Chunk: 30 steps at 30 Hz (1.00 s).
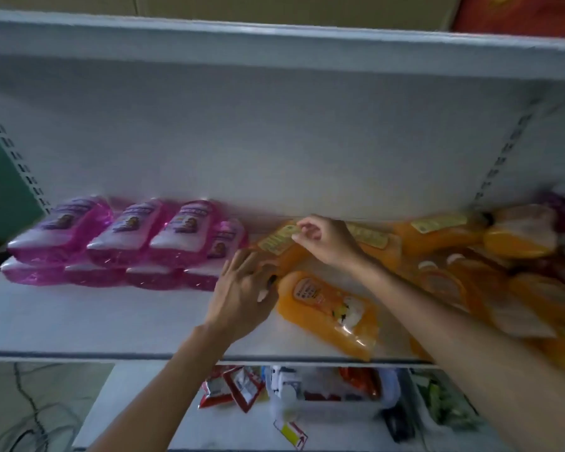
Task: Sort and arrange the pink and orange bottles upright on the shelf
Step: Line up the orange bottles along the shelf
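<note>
Right hand pinches the far end of an orange bottle between the thumb and curled fingers, right at its yellow label. The left hand lies over the near end of the same bottle with its fingers fairly straight and spread, pressing on it and not wrapped round it. The bottle lies flat at the middle of the frame. I judge that the left hand pins the base as a pivot while the right hand tips the top up to stand it.

Just to the lower right of the hands, a second orange bottle lies flat near the front edge. It is a flattened, rounded shape with glossy translucent walls and a pale printed label. Further right, a heap of orange bottles lies crosswise and overlapping, none upright, so most of the orange sorting looks unfinished.

To the left of the hands, the pink bottles are already grouped in 2 rows, touching one another. They are clear pink plastic with white ends and purple labels. Blur makes it hard to tell whether they stand upright or lean back.

All of these rest on the shelf, a smooth white metal board whose bare front strip would give room for upright rows. Behind it is a plain pale back panel, with slotted uprights at both sides. Below, in the lower middle of the frame, red and white packets lie on a lower shelf.
</note>
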{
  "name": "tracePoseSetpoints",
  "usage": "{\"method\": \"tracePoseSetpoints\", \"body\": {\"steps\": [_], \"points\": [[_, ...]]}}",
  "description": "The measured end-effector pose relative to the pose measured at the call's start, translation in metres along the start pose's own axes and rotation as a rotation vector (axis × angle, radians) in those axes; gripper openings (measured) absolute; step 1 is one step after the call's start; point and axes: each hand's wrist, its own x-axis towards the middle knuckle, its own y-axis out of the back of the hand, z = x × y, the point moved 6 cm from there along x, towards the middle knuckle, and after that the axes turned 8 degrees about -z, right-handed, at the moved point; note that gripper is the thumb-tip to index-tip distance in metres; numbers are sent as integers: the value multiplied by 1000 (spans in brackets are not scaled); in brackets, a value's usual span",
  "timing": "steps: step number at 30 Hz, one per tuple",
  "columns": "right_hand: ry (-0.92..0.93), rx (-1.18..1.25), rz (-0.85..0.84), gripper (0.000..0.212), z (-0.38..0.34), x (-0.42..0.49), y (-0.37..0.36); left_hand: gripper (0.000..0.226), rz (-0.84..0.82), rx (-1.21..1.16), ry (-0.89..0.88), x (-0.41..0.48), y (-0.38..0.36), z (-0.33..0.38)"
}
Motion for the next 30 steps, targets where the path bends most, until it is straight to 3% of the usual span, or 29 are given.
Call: {"method": "tracePoseSetpoints", "body": {"steps": [3, 7, 13, 16, 18, 23, 26, 30], "points": [[-69, -83, -53, 32, 15, -36, 2, 30, -98, -129, 24, 0, -23, 16], [-92, -117, -29, 32, 24, -71, 1, 31, -161, -131, 13, 3, -33, 36], [-251, -357, 224, 38, 52, -102, 52, 54, -245, -124, -5, 17, -41, 74], [-528, -448, 97, 63, 90, -113, 81, 49, -338, -144, -31, 30, -45, 102], [-597, -430, -18, 70, 111, -120, 87, 56, -493, -49, -58, 35, -54, 128], [-522, -435, -81, 52, 122, -123, 78, 104, -686, 128, -121, 37, -98, 181], [-437, -436, -42, 45, 116, -124, 85, 103, -647, 173, -30, 43, -108, 183], [-307, -160, 7, 46, 113, -126, 110, 97, -596, 171, 34, 45, -100, 188]]}}
